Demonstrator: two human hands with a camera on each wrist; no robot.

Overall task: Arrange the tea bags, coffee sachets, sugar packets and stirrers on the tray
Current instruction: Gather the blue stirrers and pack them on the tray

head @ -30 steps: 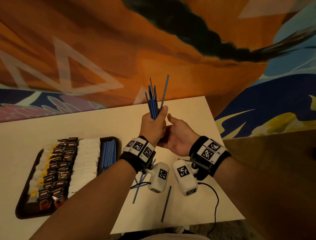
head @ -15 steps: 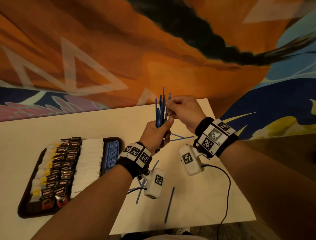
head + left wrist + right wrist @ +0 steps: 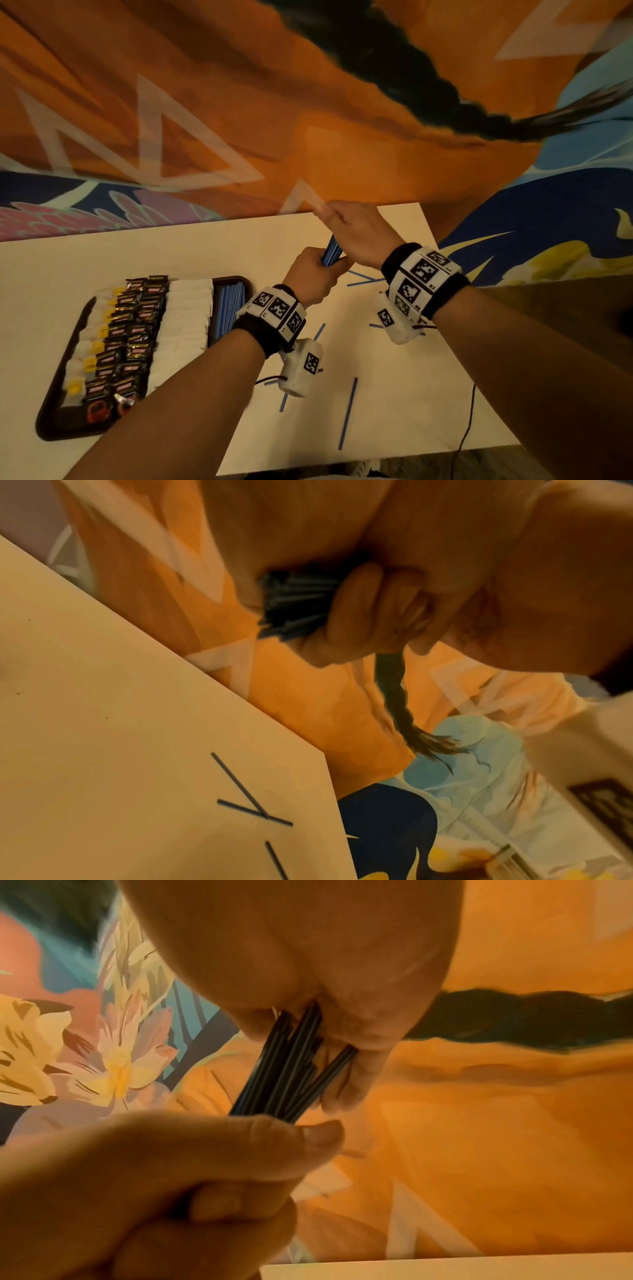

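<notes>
My left hand (image 3: 313, 272) grips a bundle of blue stirrers (image 3: 331, 251) upright above the white table (image 3: 137, 260). My right hand (image 3: 356, 233) sits over the bundle's top ends, and in the right wrist view its fingers (image 3: 346, 1074) curl down beside the stirrers (image 3: 284, 1069). The left wrist view shows the bundle's lower ends (image 3: 294, 607) poking out of my fist. At the left, the dark tray (image 3: 54, 414) holds rows of tea bags (image 3: 85, 349), coffee sachets (image 3: 130, 335), white sugar packets (image 3: 185, 318) and laid stirrers (image 3: 229, 308).
Loose stirrers lie on the table: one long one (image 3: 347, 414) near the front edge, short pieces showing (image 3: 318, 330) under my wrists, and crossed ones (image 3: 359, 277) below my right hand. A black cable (image 3: 469, 421) trails off the table's right side. A painted wall stands behind.
My right hand rose from beside the left fist, pinched the stirrer tips, and now covers their tops. Less of the bundle sticks out above my left hand.
</notes>
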